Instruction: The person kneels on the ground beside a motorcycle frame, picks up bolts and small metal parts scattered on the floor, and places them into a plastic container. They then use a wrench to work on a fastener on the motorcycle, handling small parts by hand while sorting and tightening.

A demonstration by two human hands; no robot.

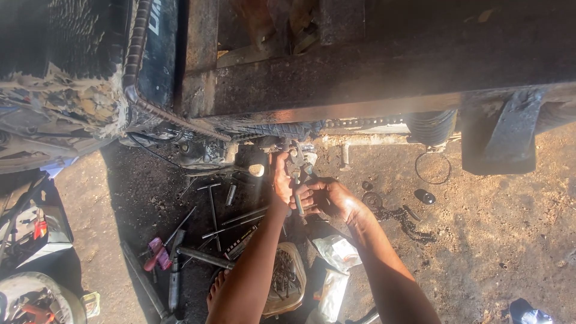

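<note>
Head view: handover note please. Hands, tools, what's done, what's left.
Left hand: raised under the vehicle frame, on the metal part there.
Right hand: fingers closed on a grey metal tool, tip up at the same part.
On the dirt: T-handle wrenches, pink-handled screwdriver, bowl of small parts, loose chain, wire ring.
Done: chain lies off, on the ground.
Left: part still in hand; how far along, cannot tell.

Two hands (282, 180) (327, 198), one T-handle wrench (211, 198), one wire ring (432, 168), one pink-handled tool (157, 252).
</note>
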